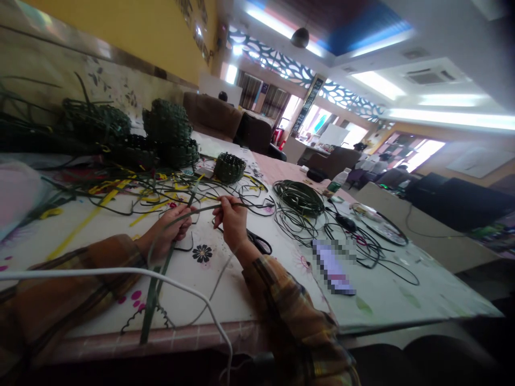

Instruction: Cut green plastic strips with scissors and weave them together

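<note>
left hand (176,229): curled closed | right hand (232,219): pinching | forearms (284,297): forward

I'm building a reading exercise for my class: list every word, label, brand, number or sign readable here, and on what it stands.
No text can be read.
Pillar: light lettering, too blurred to read.
Yellow wall: marks, perhaps lettering, too blurred to read.
Bottle: any label is too small to read.
Green strip in the left hand: no writing visible.
</note>
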### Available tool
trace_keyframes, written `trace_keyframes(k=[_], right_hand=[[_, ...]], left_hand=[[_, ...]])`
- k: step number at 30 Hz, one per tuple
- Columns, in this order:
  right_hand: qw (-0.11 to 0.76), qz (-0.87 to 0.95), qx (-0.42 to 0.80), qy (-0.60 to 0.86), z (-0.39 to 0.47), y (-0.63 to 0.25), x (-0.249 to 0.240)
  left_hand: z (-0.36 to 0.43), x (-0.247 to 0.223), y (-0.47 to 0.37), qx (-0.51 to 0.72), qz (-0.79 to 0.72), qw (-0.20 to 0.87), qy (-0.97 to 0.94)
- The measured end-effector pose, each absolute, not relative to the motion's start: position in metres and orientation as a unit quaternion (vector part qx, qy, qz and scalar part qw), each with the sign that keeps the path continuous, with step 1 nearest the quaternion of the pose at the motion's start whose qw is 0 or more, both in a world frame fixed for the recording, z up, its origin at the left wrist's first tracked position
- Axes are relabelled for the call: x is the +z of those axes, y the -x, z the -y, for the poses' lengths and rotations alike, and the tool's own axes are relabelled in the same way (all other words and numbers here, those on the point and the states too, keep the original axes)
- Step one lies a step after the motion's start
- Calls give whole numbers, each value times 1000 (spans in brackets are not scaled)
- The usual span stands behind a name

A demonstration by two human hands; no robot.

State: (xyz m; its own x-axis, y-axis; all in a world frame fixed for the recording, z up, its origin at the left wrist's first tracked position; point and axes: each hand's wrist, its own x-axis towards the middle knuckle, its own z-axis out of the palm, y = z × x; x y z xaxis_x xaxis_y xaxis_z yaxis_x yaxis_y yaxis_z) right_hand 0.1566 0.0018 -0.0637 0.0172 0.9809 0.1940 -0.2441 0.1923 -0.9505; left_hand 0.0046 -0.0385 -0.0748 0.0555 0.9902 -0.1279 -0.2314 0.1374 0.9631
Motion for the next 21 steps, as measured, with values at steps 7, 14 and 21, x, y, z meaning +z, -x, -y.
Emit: trace_keyframes(k=[7,14,21], right_hand=[[571,573,393,437,15,-135,-83],[485,606,449,442,15,-134,-87],[401,684,468,391,5,-150,-81]], left_hand=[[52,-74,-12,523,-382,609,-457],[48,-69,-7,535,-388,642,-388],[33,-65,7,557,-387,656,-332]])
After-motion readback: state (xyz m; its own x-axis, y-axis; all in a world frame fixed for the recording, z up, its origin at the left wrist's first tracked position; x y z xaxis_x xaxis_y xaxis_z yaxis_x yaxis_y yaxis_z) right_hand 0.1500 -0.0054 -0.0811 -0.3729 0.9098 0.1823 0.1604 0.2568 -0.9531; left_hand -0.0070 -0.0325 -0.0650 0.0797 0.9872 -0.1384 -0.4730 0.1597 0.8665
